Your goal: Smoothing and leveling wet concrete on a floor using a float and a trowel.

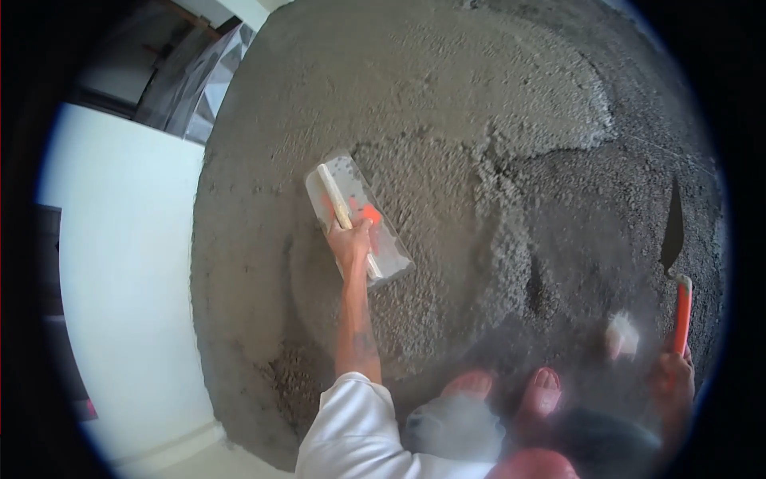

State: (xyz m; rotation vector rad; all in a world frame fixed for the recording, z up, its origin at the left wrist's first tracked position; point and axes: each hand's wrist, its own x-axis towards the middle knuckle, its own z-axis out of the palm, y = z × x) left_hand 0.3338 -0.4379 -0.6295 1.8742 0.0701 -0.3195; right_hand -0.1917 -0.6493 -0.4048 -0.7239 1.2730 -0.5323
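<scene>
My left hand (351,242) is closed round the pale wooden handle of a plastering trowel (391,254). Its broad, light grey rectangular blade, marked with orange-red, lies against the wet grey mortar (255,231). At the far right my right hand (674,375) grips the orange handle of a pointed trowel (675,231). That narrow dark blade points away from me over rougher mortar. Around the plastering trowel the mortar is fairly smooth on the left and coarse and pitted on the right.
A white wall (136,271) borders the mortar on the left. My feet in pink-red shoes (544,391) stand at the lower middle. A small whitish object (621,337), blurred, is near the right foot. A raised mortar edge (550,152) crosses the far right part.
</scene>
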